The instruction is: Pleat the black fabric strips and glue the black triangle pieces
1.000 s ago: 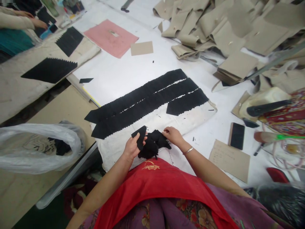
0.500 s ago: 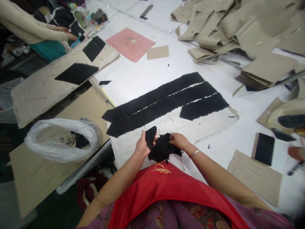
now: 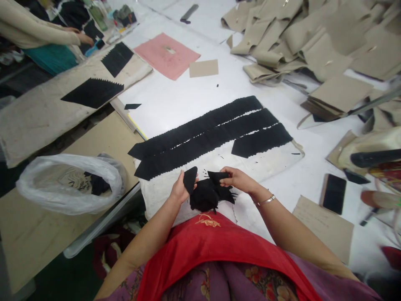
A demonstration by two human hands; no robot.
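Observation:
My left hand (image 3: 180,188) is closed on a small black fabric piece (image 3: 190,179). Between thumb and fingers of my right hand (image 3: 236,179) is another black piece (image 3: 216,177), raised at the upper edge of a loose heap of black fabric (image 3: 204,196). The heap lies against the red apron (image 3: 232,246). Beyond my hands, black strips with zigzag edges (image 3: 200,137) lie in slanted rows on a white cloth (image 3: 272,165); the nearest row is shorter, at the right.
A plastic bag (image 3: 70,205) with scraps stands open at left. A phone (image 3: 333,193) and brown card (image 3: 324,225) lie at right. Beige pieces (image 3: 328,46) are piled at upper right. Another person's hands (image 3: 82,37) work at upper left, beyond a padded board (image 3: 37,108).
My right hand has lifted a black piece off the heap and turned it leftward. My left hand still holds its piece. The view has shifted slightly, so surroundings sit further left.

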